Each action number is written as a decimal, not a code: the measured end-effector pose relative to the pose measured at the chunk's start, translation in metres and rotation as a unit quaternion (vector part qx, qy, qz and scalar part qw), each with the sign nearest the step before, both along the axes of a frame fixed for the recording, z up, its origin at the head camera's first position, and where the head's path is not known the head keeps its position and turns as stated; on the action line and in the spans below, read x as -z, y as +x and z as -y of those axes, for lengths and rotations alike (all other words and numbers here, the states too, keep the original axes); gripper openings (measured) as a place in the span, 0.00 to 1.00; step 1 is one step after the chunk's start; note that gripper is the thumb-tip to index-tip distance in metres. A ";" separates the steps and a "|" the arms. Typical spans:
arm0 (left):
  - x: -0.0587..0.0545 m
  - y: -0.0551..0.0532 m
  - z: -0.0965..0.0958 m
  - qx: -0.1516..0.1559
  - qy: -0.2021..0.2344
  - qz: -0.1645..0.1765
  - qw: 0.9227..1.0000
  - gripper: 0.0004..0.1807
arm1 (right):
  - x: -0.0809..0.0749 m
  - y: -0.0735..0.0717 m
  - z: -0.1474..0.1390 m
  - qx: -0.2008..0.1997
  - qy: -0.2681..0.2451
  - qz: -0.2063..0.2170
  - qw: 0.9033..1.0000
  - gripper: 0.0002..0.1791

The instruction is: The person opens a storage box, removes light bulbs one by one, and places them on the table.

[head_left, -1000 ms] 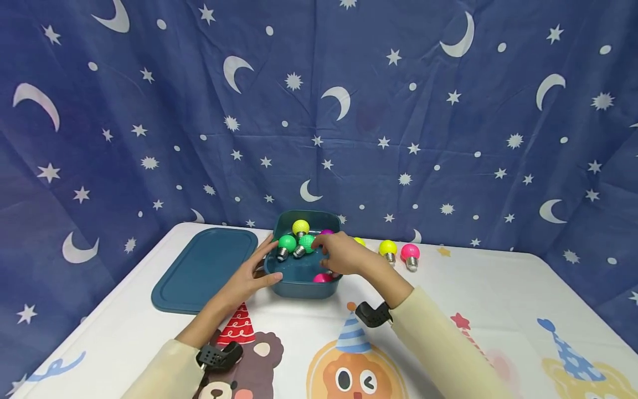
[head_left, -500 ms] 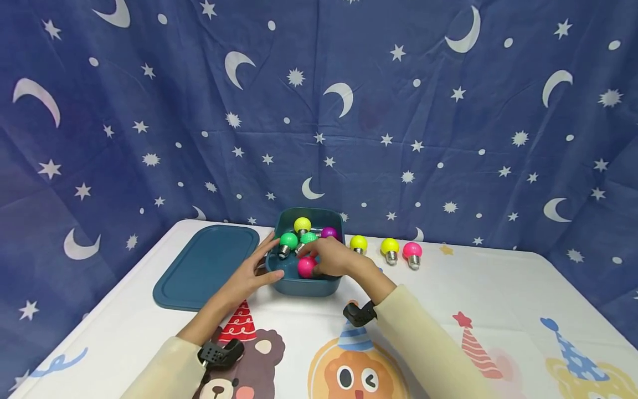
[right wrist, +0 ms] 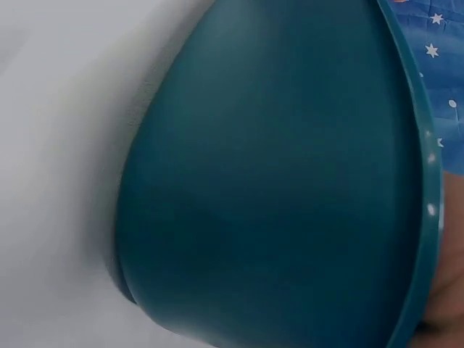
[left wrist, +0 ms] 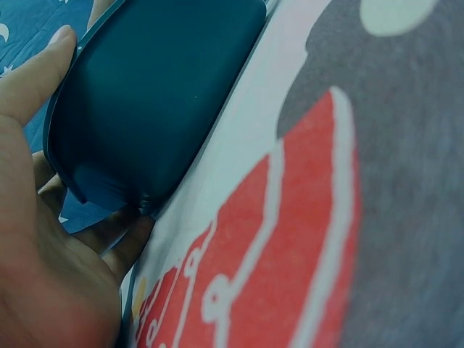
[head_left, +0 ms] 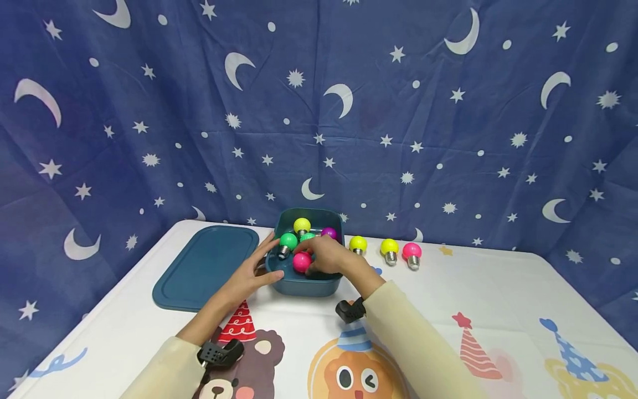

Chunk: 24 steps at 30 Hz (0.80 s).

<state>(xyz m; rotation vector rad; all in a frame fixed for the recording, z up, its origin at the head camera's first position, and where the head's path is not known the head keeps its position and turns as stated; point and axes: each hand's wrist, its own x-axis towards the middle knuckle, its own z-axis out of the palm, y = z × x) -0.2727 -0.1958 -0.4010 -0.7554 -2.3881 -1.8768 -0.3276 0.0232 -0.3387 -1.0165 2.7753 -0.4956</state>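
Note:
A dark teal plastic box [head_left: 305, 289] stands on the table in the head view. My left hand [head_left: 247, 281] holds it at its left front corner, thumb at the rim and fingers along the outer wall. In the left wrist view, the thumb [left wrist: 47, 69] lies at the box's rim. Reaching down into the box, my right hand [head_left: 329, 256] holds a pink light bulb [head_left: 301, 262], whose base is hidden by the fingers. Behind it lie a green bulb [head_left: 288, 241], a partly covered second green bulb [head_left: 307, 236], a yellow bulb [head_left: 301, 225] and a purple bulb [head_left: 329, 233].
Left of the box lies a flat teal lid [head_left: 201, 271]. On the right stand a yellow bulb [head_left: 358, 244] close to the box, another yellow bulb [head_left: 390, 247] and a pink bulb [head_left: 412, 252]. A star-patterned blue curtain [head_left: 379, 111] hangs behind the white printed tablecloth [head_left: 448, 310].
My right hand has shifted left inside the box, and the pink bulb has moved from the front right toward the middle. The left hand has kept its place on the box.

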 end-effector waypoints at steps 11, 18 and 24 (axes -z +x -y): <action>0.000 0.000 0.000 0.001 -0.001 0.000 1.000 0.42 | -0.005 0.007 -0.010 0.007 -0.067 -0.020 0.998 0.29; 0.000 0.001 -0.001 0.000 -0.001 0.003 1.000 0.42 | -0.013 0.015 -0.037 0.059 -0.149 -0.044 0.986 0.29; -0.002 0.002 -0.001 0.003 0.007 0.004 1.000 0.42 | -0.019 0.019 -0.064 0.135 -0.206 -0.021 0.969 0.32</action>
